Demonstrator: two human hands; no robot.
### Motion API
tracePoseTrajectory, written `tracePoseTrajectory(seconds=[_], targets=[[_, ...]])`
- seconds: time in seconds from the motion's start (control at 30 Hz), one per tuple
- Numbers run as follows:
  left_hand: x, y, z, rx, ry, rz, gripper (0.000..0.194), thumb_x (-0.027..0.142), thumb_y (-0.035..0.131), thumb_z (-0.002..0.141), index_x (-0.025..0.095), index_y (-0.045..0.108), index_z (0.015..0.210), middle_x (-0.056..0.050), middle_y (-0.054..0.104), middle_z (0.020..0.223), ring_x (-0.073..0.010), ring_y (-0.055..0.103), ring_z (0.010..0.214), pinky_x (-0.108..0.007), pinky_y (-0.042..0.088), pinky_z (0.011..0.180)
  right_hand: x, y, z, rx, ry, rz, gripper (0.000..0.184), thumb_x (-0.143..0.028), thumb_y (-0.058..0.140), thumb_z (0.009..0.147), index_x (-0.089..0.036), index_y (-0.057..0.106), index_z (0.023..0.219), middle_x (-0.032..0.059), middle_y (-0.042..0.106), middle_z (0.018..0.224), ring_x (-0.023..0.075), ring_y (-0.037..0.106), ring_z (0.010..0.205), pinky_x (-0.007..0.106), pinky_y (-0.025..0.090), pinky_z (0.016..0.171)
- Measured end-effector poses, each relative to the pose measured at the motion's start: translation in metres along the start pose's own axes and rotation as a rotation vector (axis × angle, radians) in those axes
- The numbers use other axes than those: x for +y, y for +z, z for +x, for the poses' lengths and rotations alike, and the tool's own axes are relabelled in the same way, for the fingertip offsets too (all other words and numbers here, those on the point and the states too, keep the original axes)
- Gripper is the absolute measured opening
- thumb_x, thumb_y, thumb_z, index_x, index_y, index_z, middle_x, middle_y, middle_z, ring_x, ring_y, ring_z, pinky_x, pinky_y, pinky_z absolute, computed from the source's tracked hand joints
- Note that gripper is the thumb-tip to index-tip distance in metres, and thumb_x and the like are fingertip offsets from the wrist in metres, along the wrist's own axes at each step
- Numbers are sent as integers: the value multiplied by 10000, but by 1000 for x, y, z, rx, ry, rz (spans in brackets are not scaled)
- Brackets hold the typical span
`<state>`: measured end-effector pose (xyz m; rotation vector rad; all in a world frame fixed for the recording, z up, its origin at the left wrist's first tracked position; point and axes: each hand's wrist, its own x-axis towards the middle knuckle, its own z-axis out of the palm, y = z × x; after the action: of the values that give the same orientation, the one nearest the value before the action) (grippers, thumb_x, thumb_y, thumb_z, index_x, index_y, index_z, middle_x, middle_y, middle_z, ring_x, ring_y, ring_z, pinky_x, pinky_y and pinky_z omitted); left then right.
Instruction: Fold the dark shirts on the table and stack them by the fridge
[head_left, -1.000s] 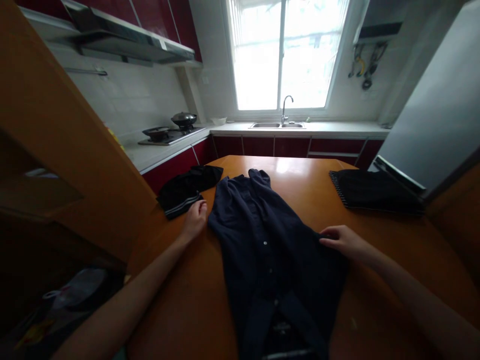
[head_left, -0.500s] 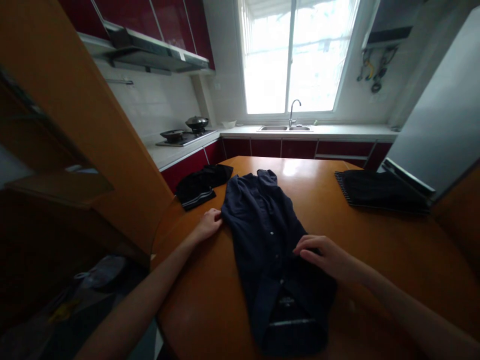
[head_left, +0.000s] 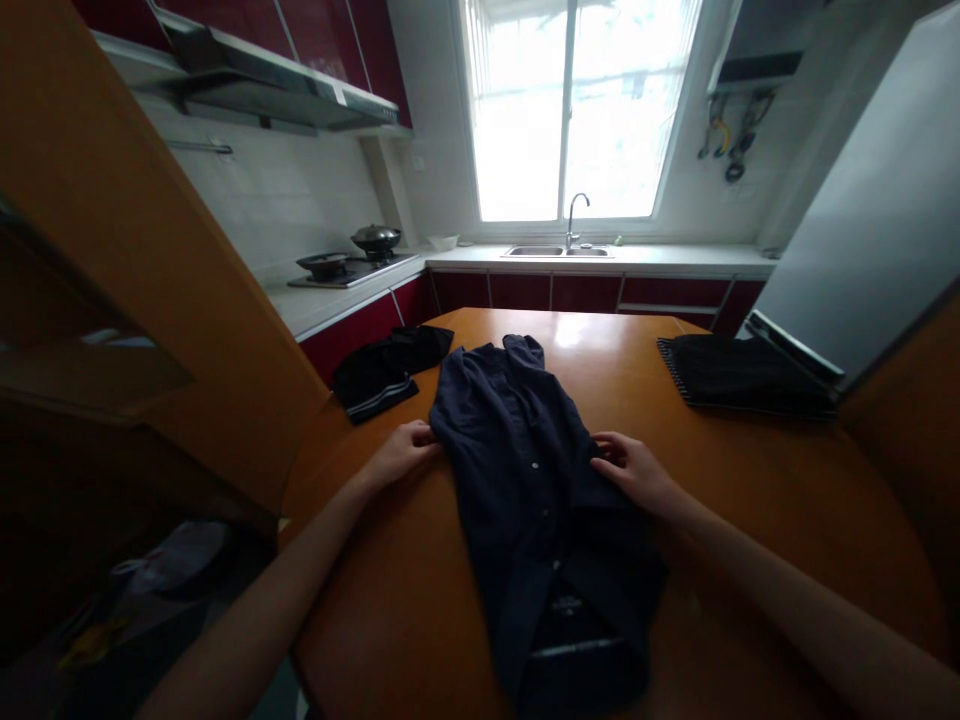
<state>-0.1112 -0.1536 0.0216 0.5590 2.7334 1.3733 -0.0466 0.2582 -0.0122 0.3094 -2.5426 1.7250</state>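
Observation:
A dark navy button-up shirt (head_left: 517,440) lies lengthwise on the wooden table (head_left: 375,580), its sides folded inward. The collar end, with a label inside, is nearest me; white buttons run along the front. My left hand (head_left: 401,455) is closed at the shirt's left edge, fingertips partly hidden by the cloth. On the opposite side, my right hand (head_left: 637,475) has its fingers curled on the right edge, thumb and fingers at the fabric.
Black clothing with white stripes (head_left: 382,375) lies crumpled at the table's far left. A folded black garment (head_left: 742,375) sits at the right, beside the refrigerator (head_left: 862,210). Beyond are a stove with pans (head_left: 375,240) and a sink (head_left: 536,252).
My right hand has moved away from me along the shirt, from its front to its right edge. My left hand stays at the left edge. The view has shifted slightly.

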Motion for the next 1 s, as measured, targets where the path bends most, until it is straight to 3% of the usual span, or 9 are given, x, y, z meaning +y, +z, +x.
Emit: tracePoseTrajectory(seconds=[0.13,0.27,0.4,0.53,0.77,0.9,1.0], targets=[[2,6,1,109,26,54,290,472,683,754,200,769,802,-64,673,869,-236,639,824,-351,530,800,-11,3,2,-44,1,79,441,-351,713,784,-176,667,1186,77,734,1031,223,696,883,361,564,782],[3,8,3,210,41,39,273,443,647,771,179,719,774,-59,658,878,-221,625,817,-334,521,771,-14,-4,4,14,35,157,406,-388,715,774,-177,682,1120,49,717,920,205,684,829,321,547,717],[-2,7,4,334,-2,-170,228,386,590,771,191,647,875,-44,678,926,-225,644,894,-339,525,827,-11,-13,5,83,58,174,418,-395,737,743,-169,676,1089,24,675,827,181,657,751,275,498,615],[-1,9,2,455,-28,-377,187,383,495,809,222,546,889,-21,663,957,-191,657,905,-327,541,840,-11,-25,5,124,61,148,409,-404,739,734,-160,685,1058,36,687,837,184,649,758,274,481,619],[10,11,1,473,-72,-449,223,468,413,891,260,479,938,-3,655,1041,-175,661,930,-301,549,781,0,-58,10,296,34,-91,311,-397,668,756,-174,702,971,42,687,754,208,641,707,300,473,600],[10,14,3,401,-111,-445,333,570,400,930,263,480,1030,-31,652,1046,-189,667,893,-302,549,736,21,-88,19,389,-27,-321,195,-319,605,777,-195,696,897,67,706,834,236,661,807,355,521,757],[7,16,2,343,-127,-445,404,624,446,918,274,510,1108,-22,647,953,-174,652,788,-275,527,666,38,-109,24,368,-65,-476,173,-244,555,815,-195,699,897,92,710,964,242,662,902,374,513,862]])
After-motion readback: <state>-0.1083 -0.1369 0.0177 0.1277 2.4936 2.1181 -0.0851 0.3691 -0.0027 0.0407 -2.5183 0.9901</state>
